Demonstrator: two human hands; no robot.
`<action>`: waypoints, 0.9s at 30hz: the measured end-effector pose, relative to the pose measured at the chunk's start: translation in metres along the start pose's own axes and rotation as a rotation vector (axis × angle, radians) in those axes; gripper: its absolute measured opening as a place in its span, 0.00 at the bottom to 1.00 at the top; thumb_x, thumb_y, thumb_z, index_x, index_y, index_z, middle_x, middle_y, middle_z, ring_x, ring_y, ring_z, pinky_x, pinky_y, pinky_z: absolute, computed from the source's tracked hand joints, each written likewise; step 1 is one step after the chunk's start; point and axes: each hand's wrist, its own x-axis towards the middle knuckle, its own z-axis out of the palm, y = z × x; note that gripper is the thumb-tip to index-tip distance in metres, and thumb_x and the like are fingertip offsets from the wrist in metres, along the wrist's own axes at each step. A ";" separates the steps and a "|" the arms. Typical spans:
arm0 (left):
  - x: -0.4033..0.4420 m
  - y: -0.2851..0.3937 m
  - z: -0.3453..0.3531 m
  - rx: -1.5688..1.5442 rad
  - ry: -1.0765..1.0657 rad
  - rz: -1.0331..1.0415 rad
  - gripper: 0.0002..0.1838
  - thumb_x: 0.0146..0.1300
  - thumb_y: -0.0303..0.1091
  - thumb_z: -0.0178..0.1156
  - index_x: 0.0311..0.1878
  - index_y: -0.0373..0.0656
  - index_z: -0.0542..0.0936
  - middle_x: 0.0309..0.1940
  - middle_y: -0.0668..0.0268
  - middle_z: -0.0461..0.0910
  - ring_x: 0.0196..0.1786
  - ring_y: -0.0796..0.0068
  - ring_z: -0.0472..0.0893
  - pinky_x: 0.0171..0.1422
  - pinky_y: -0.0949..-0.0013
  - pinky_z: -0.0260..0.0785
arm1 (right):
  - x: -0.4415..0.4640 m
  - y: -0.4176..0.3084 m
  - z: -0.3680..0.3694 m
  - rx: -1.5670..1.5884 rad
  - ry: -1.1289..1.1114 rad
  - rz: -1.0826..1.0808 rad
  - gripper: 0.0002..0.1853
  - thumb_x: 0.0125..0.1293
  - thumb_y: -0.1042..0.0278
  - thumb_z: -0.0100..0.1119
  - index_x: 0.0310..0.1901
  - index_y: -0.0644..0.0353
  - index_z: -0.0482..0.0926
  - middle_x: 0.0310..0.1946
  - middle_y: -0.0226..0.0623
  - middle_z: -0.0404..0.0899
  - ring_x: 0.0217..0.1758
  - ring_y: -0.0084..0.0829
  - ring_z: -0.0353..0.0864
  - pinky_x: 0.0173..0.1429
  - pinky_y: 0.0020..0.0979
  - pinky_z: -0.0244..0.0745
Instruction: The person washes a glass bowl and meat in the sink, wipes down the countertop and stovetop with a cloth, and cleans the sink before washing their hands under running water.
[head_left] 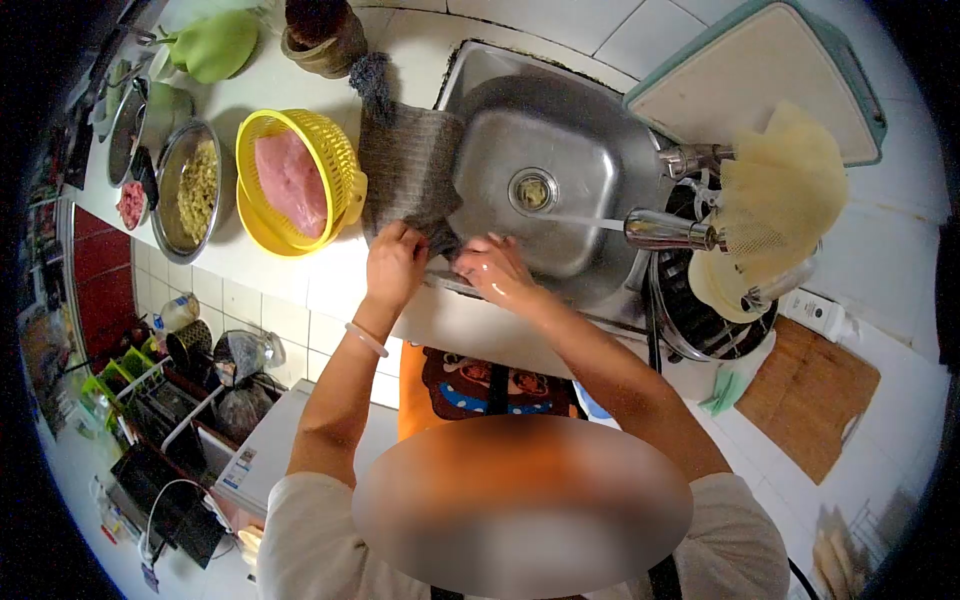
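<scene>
A dark grey-brown cloth [410, 160] lies on the counter against the left edge of the metal sink [590, 135]. My left hand [398, 258] is closed on the cloth's near edge. Wet, with light drops on its skin, my right hand [494, 268] has its fingers closed on the cloth's near right corner at the sink's front rim. A stream runs from the faucet [668, 229] over the basin towards the drain [532, 190]. Left of the cloth, a yellow basket [345, 150] holds a slab of pink meat [290, 182].
A metal bowl [222, 205] of chopped food, small dishes, a green bag [212, 45] and a brown pot [325, 50] stand on the left. A cutting board [750, 75], hanging mesh cloth [785, 190], dark rack [715, 335] and brown board [812, 395] are on the right.
</scene>
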 end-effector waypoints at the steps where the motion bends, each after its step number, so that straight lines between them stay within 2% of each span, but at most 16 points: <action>1: -0.001 0.000 -0.002 -0.004 -0.010 -0.002 0.05 0.43 0.25 0.61 0.27 0.41 0.77 0.28 0.58 0.72 0.36 0.56 0.74 0.42 0.59 0.67 | 0.004 -0.009 -0.001 -0.042 0.007 -0.035 0.07 0.51 0.69 0.57 0.32 0.47 0.81 0.35 0.31 0.74 0.46 0.39 0.69 0.52 0.44 0.61; 9: -0.008 -0.012 -0.003 0.013 -0.038 -0.030 0.05 0.43 0.26 0.61 0.27 0.42 0.78 0.29 0.59 0.72 0.37 0.57 0.73 0.44 0.60 0.67 | 0.002 0.000 0.003 -0.055 0.017 0.014 0.06 0.49 0.70 0.61 0.31 0.47 0.81 0.35 0.30 0.74 0.49 0.38 0.70 0.51 0.44 0.60; 12: -0.011 -0.010 -0.003 -0.011 -0.032 -0.022 0.05 0.44 0.26 0.61 0.27 0.42 0.78 0.30 0.58 0.71 0.38 0.57 0.72 0.44 0.60 0.66 | 0.007 -0.003 0.006 -0.036 0.010 0.069 0.06 0.51 0.71 0.59 0.30 0.47 0.81 0.36 0.27 0.75 0.47 0.35 0.69 0.53 0.41 0.59; 14: -0.009 -0.007 -0.007 -0.008 -0.048 -0.031 0.05 0.44 0.26 0.61 0.27 0.42 0.78 0.30 0.58 0.71 0.38 0.57 0.72 0.45 0.60 0.66 | -0.001 0.004 0.002 -0.037 0.036 -0.022 0.05 0.51 0.70 0.60 0.30 0.47 0.81 0.35 0.27 0.74 0.46 0.34 0.69 0.52 0.40 0.58; 17: -0.010 -0.008 -0.007 0.010 -0.065 -0.052 0.05 0.44 0.26 0.62 0.28 0.42 0.78 0.30 0.58 0.71 0.38 0.57 0.72 0.45 0.60 0.66 | -0.005 0.009 -0.005 -0.097 -0.043 -0.018 0.06 0.50 0.70 0.61 0.31 0.47 0.81 0.35 0.26 0.74 0.46 0.33 0.69 0.51 0.39 0.58; 23: -0.010 -0.009 -0.006 0.004 -0.047 -0.031 0.05 0.44 0.27 0.62 0.27 0.42 0.79 0.29 0.59 0.70 0.38 0.58 0.72 0.45 0.61 0.66 | 0.010 -0.006 0.005 -0.118 0.018 -0.092 0.07 0.50 0.72 0.60 0.31 0.47 0.81 0.35 0.27 0.74 0.46 0.33 0.68 0.51 0.38 0.59; 26: -0.010 -0.008 -0.009 0.007 -0.055 -0.049 0.05 0.44 0.27 0.62 0.28 0.42 0.79 0.30 0.60 0.71 0.38 0.58 0.72 0.45 0.61 0.66 | -0.004 0.005 -0.002 -0.051 -0.003 -0.027 0.07 0.50 0.72 0.60 0.32 0.47 0.81 0.35 0.27 0.74 0.46 0.33 0.68 0.52 0.38 0.59; 27: -0.010 -0.006 -0.010 0.008 -0.054 -0.046 0.05 0.44 0.27 0.62 0.28 0.42 0.79 0.30 0.60 0.71 0.38 0.58 0.72 0.45 0.61 0.66 | -0.007 0.013 -0.005 -0.047 -0.038 -0.052 0.05 0.53 0.67 0.57 0.32 0.45 0.81 0.36 0.32 0.73 0.47 0.38 0.68 0.51 0.45 0.61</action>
